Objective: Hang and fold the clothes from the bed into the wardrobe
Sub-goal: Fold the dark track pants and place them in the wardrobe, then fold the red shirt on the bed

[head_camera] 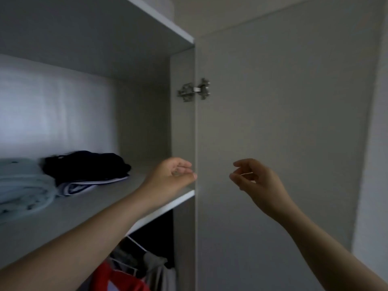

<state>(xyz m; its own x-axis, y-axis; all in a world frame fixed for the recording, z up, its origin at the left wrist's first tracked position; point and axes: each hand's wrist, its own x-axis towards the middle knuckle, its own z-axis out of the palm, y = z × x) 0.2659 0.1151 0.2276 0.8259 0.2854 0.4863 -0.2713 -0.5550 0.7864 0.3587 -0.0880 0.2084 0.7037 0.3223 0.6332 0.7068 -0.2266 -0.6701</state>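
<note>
Both bare forearms reached up and forward. The left hand [172,175] hung with fingers loosely curled, holding nothing. The right hand [255,181] (raised to about the same height) was likewise relaxed, fingers bent, palm turned leftward, empty.

The light blue cloth [23,185] on the shelf [163,203] runs off the left edge, so only part of it shows. The dark pile [84,166] beside it is blurry, and I cannot tell what kind of clothes it is. A striped piece [77,186] peeks out from under it, mostly hidden. Below the shelf, the red cloth [119,280] is cut off at the bottom edge and partly behind the left arm [84,238]. The grey cloth [157,269] nearby is dim and cut off too. I cannot tell if the left hand [170,175] touches the door [283,122].
</note>
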